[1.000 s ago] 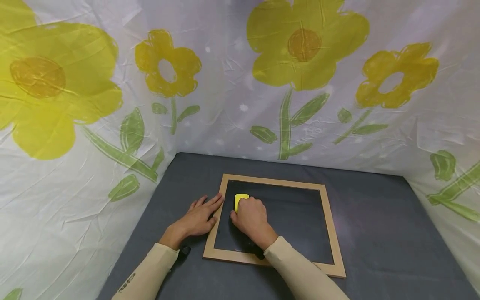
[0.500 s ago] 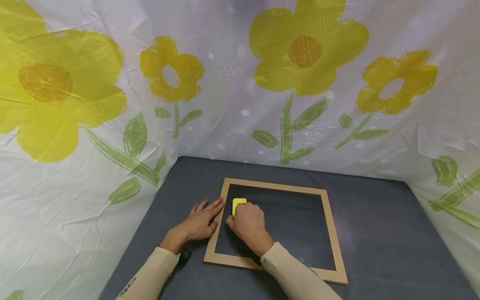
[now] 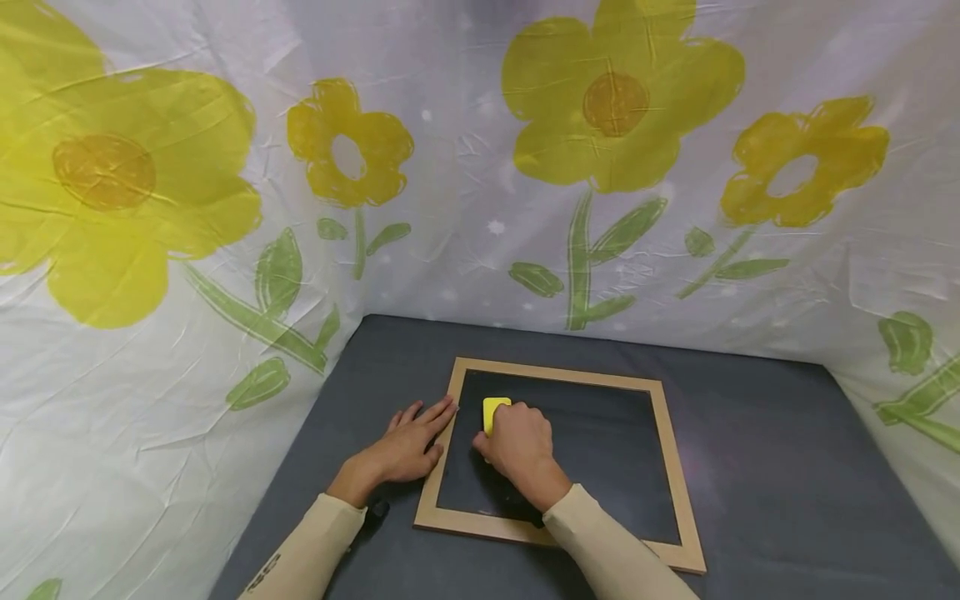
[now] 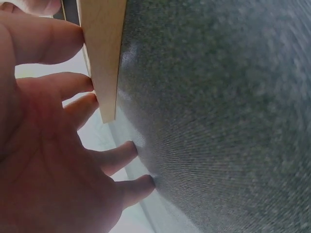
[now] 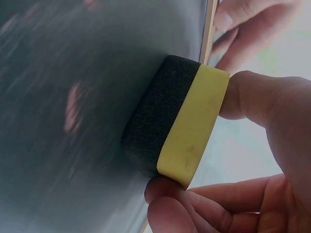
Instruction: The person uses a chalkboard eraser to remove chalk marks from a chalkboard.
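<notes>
A small blackboard (image 3: 600, 442) with a light wooden frame (image 3: 558, 371) lies on the dark tabletop. My right hand (image 3: 521, 442) grips a board eraser (image 3: 492, 410) by its sides, thumb on one side and fingers on the other. In the right wrist view the eraser (image 5: 194, 126) has a yellow back and black felt, and the felt meets the board. On the frame's left side rests my left hand (image 3: 405, 446), fingers spread. The left wrist view shows the thumb and two fingers against the wooden edge (image 4: 104, 53), with the other two fingertips on the dark cloth.
Dark cloth (image 3: 780, 467) covers the table on every side of the board. White curtains (image 3: 465, 167) printed with yellow flowers hang behind and at both sides. A small black object (image 3: 375, 512) shows beneath the left wrist. Faint pale marks lie near the board's lower edge.
My right hand with the eraser went slightly left, then back to the right over the board's left part. The left hand stays on the frame. The head view has tilted a little.
</notes>
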`<move>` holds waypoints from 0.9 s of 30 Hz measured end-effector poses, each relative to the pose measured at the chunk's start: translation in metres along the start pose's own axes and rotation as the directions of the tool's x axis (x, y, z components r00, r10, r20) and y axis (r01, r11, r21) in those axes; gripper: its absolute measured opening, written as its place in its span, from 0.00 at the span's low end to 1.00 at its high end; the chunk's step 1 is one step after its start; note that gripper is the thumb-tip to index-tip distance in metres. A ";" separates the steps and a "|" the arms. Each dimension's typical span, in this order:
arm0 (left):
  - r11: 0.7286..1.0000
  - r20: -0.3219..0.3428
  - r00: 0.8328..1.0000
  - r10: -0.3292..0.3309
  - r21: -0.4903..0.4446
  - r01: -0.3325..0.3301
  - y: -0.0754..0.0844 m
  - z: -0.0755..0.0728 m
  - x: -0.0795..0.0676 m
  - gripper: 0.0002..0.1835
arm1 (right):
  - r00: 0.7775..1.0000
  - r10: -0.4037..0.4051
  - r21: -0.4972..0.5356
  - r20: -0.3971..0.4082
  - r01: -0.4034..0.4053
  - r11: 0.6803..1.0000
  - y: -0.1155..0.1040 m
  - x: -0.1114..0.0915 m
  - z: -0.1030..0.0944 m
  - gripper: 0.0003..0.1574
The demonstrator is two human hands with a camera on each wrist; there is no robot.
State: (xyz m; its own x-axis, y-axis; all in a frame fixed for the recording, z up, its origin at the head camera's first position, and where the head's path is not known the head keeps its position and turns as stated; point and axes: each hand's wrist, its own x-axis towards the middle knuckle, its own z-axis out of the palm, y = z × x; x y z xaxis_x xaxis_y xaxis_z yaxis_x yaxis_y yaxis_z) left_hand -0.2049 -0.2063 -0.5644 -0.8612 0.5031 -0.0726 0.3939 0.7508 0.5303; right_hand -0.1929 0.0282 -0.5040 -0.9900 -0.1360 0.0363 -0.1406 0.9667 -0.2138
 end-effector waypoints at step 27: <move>1.000 -0.010 1.000 -0.012 -0.020 0.012 0.003 0.001 -0.002 0.39 | 0.966 0.247 0.002 0.071 -0.248 0.969 0.110 -0.034 -0.032 0.32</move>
State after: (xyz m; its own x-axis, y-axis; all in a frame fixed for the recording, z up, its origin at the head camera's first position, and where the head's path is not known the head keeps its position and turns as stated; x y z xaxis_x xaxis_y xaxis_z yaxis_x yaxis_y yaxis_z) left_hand -0.2014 -0.2044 -0.5634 -0.8689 0.4900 -0.0704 0.3775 0.7480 0.5459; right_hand -0.1741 0.1460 -0.4971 -0.9919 0.0919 -0.0875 0.1090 0.9698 -0.2182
